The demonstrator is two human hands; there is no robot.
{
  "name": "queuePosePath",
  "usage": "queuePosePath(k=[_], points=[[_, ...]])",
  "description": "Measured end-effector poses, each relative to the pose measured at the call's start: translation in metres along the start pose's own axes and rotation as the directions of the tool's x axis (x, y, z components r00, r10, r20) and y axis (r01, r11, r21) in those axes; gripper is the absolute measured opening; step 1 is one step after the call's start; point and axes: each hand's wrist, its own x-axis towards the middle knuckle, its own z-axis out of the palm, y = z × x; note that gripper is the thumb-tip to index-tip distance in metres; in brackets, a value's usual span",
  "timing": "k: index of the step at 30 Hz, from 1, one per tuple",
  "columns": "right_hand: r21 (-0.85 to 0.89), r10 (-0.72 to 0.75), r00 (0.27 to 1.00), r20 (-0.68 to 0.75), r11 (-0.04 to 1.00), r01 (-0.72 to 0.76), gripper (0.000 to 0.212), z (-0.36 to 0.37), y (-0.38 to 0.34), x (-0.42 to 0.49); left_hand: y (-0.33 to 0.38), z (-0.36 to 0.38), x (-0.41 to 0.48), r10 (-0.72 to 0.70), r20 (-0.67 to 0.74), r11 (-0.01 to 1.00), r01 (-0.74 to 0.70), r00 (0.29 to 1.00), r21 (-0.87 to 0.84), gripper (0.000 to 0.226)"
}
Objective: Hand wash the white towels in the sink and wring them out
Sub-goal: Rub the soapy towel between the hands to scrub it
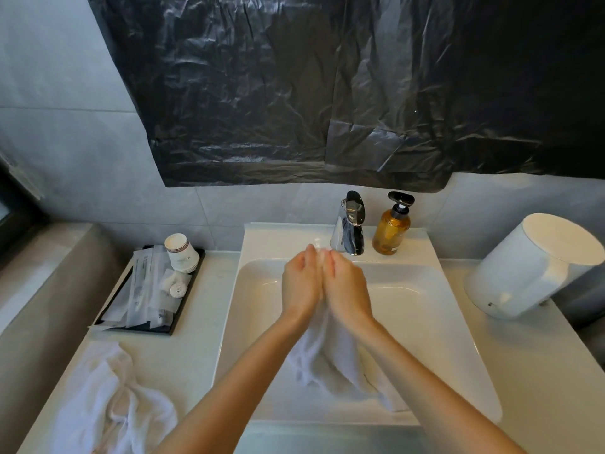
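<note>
- Where the counter runs far left of the hands and nearer the person, a second towel [108,398] lies crumpled.
- Left of the hands and a little beyond them, a black tray [193,280] holds wrapped packets and stacked paper cups [181,252].
- The left hand [301,283] is pressed against the right hand [347,283] over the sink [425,322], with the fingers of both bent over the bunched top of the white towel [327,355].
- The rest of that towel hangs below the wrists, between the forearms, and its lower end lies in the basin.
- Just beyond the fingertips stands the chrome tap [352,224]. An amber soap bottle [391,231] is beside it to the right.
- Far right of the hands sits a white canister [537,267].
</note>
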Motion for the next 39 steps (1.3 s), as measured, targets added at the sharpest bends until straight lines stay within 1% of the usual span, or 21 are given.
queuePosePath(k=[2, 4, 5, 7, 8, 9, 10, 12, 14, 16, 18, 19, 21, 23, 25, 27, 29, 31, 33, 35, 39], points=[[0.051, 0.096, 0.994, -0.043, 0.994, -0.094, 0.038, -0.007, 0.002, 0.019, -0.006, 0.008, -0.011, -0.003, 0.073, 1.000, 0.003, 0.997, 0.011, 0.042], [0.100, 0.103, 0.993, -0.065, 0.990, -0.096, 0.039, -0.002, 0.008, 0.014, -0.010, 0.005, -0.008, -0.013, 0.107, 1.000, 0.011, 0.994, 0.026, 0.046], [0.083, 0.078, 0.997, 0.008, 0.993, -0.079, 0.037, 0.001, 0.010, 0.009, -0.009, -0.001, -0.002, -0.015, 0.104, 1.000, 0.013, 0.994, 0.026, 0.047], [0.042, 0.022, 0.962, 0.272, 0.998, -0.035, 0.035, -0.004, 0.014, 0.001, -0.007, -0.018, 0.010, 0.003, 0.068, 1.000, -0.005, 0.998, 0.030, 0.046], [0.064, 0.001, 0.932, 0.361, 0.998, -0.026, 0.036, -0.013, 0.014, 0.003, -0.004, -0.028, 0.013, 0.030, 0.048, 0.998, -0.033, 0.998, 0.055, 0.045], [0.109, -0.013, 0.925, 0.381, 0.994, -0.031, 0.037, -0.023, 0.014, 0.009, -0.001, -0.037, 0.014, 0.067, 0.047, 0.993, -0.072, 0.997, 0.092, 0.042], [0.177, -0.015, 0.932, 0.362, 0.983, -0.053, 0.040, -0.035, 0.012, 0.015, 0.001, -0.045, 0.014, 0.115, 0.084, 0.985, -0.125, 0.990, 0.118, 0.039], [0.322, 0.020, 0.943, 0.332, 0.937, -0.133, 0.041, -0.058, 0.005, 0.024, 0.006, -0.054, 0.014, 0.188, 0.252, 0.968, -0.222, 0.949, 0.113, 0.035], [0.403, 0.024, 0.928, 0.371, 0.897, -0.184, 0.038, -0.075, -0.002, 0.029, 0.008, -0.060, 0.014, 0.187, 0.398, 0.938, -0.283, 0.898, 0.197, 0.032], [0.390, -0.010, 0.922, 0.387, 0.908, -0.154, 0.041, -0.086, -0.009, 0.032, 0.000, -0.067, 0.016, 0.178, 0.486, 0.858, -0.377, 0.855, 0.349, 0.038], [0.288, -0.049, 0.935, 0.351, 0.956, -0.058, 0.049, -0.093, -0.012, 0.036, -0.010, -0.073, 0.019, 0.171, 0.530, 0.836, -0.407, 0.831, 0.368, 0.042], [0.215, -0.074, 0.941, 0.331, 0.977, 0.001, 0.051, -0.094, -0.013, 0.038, -0.013, -0.076, 0.022, 0.176, 0.522, 0.842, -0.402, 0.835, 0.360, 0.042], [0.105, -0.119, 0.959, 0.259, 0.990, 0.095, 0.050, -0.092, -0.013, 0.039, -0.013, -0.078, 0.024, 0.188, 0.431, 0.875, -0.350, 0.883, 0.335, 0.041], [0.099, -0.121, 0.986, 0.118, 0.989, 0.110, 0.046, -0.079, -0.010, 0.033, -0.006, -0.075, 0.022, 0.191, 0.312, 0.930, -0.274, 0.931, 0.247, 0.037], [0.112, -0.111, 0.994, -0.018, 0.987, 0.112, 0.044, -0.056, -0.009, 0.017, 0.005, -0.061, 0.014, 0.152, 0.200, 0.978, -0.177, 0.968, 0.112, 0.033], [0.093, -0.123, 0.992, -0.009, 0.988, 0.123, 0.039, -0.028, -0.012, -0.004, 0.014, -0.038, 0.006, 0.056, 0.112, 0.998, -0.056, 0.992, -0.006, 0.032], [0.046, -0.147, 0.989, 0.006, 0.988, 0.147, 0.036, -0.006, -0.017, -0.015, 0.013, -0.016, 0.000, -0.012, 0.035, 0.997, 0.015, 0.999, -0.081, 0.038], [0.022, -0.103, 0.990, -0.092, 0.994, 0.105, 0.041, 0.000, -0.017, -0.002, 0.010, -0.002, -0.010, -0.088, -0.045, 0.991, 0.084, 0.995, -0.100, 0.043], [0.049, -0.014, 0.982, -0.186, 0.999, 0.024, 0.041, -0.006, -0.021, 0.013, 0.007, 0.001, -0.018, -0.051, -0.049, 0.997, 0.048, 0.998, -0.056, 0.045], [0.060, 0.024, 0.978, -0.205, 0.998, -0.012, 0.040, -0.002, -0.020, 0.010, 0.008, -0.004, -0.011, 0.036, -0.031, 0.998, -0.035, 0.999, 0.043, 0.046], [0.029, -0.080, 0.994, -0.070, 0.996, 0.082, 0.044, 0.015, -0.022, -0.019, 0.013, -0.016, 0.011, 0.021, -0.089, 0.999, -0.017, 0.996, 0.044, 0.046]])
